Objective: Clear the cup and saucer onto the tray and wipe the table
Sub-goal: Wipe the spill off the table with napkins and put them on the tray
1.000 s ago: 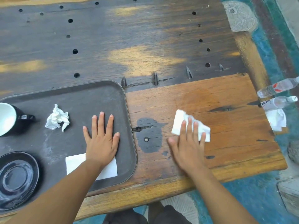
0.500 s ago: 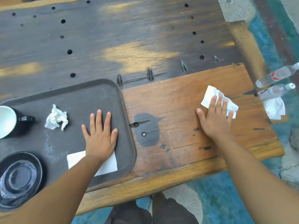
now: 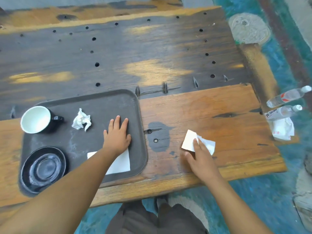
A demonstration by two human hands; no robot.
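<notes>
A dark grey tray [image 3: 101,102] lies on the wooden table [image 3: 211,112]. On it stand a black cup with a white inside [image 3: 36,119], a black saucer [image 3: 43,168], a crumpled tissue [image 3: 81,120] and a flat white napkin [image 3: 120,162]. My left hand [image 3: 117,134] rests flat on the tray, fingers spread, partly over the napkin. Right of the tray, my right hand [image 3: 200,154] presses a white tissue [image 3: 190,141] against the tabletop, beside a dark wet patch [image 3: 159,137].
Two clear plastic bottles [image 3: 287,97] and a white wrapper [image 3: 283,129] lie at the table's right edge. The far half of the table is dark wood with several holes. Blue-green floor lies to the right and below. My knees show under the near edge.
My right hand slid the tissue out to the right, then back left toward the wet patch. My left hand stayed flat on the tray. The view rose, showing more of the table.
</notes>
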